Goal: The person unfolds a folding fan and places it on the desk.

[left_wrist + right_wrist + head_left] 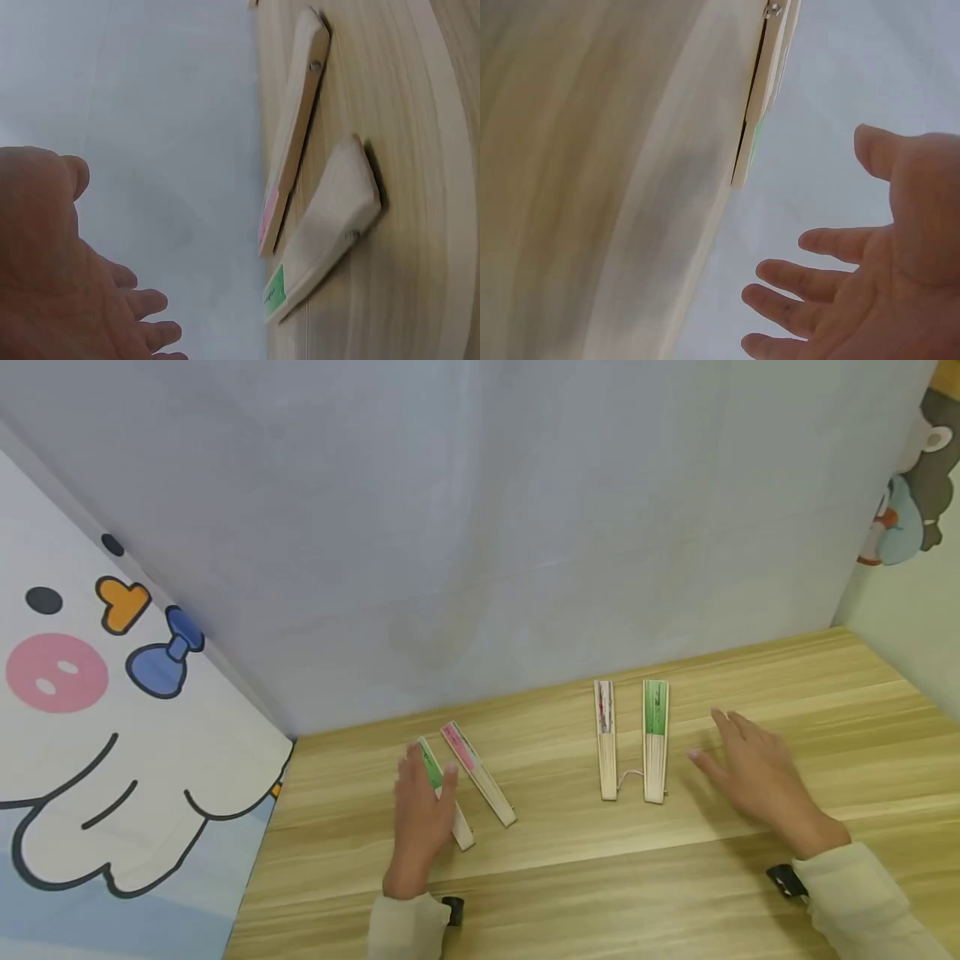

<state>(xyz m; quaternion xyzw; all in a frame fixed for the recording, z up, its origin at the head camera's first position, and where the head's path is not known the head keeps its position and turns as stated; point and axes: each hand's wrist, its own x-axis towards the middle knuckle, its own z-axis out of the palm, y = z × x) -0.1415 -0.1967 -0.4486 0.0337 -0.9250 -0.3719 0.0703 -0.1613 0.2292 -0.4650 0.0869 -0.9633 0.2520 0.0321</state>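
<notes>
To pick up the left green fan (463, 832) cleanly, I'd bring my thumb down one edge and my fingers (413, 763) down the other, pinching near the riveted end so the ribs stay folded. The pink fan (480, 774) lies just beside it, slantwise too, so I should keep my thumb narrow there. At my right, the white fan (606, 743) and right green fan (655, 742) lie side by side on the counter (570, 881), a pale cord (632, 772) between them; I can't tell which it belongs to, and lifting one might tug the other. As for pose, my left hand (422, 818) hangs above the left green fan, hiding part of it, thumb apart, fingers extended and gripping nothing. My right hand (761, 768) hovers beside the right green fan, apart from it, fingers spread, relaxed and holding nothing.
</notes>
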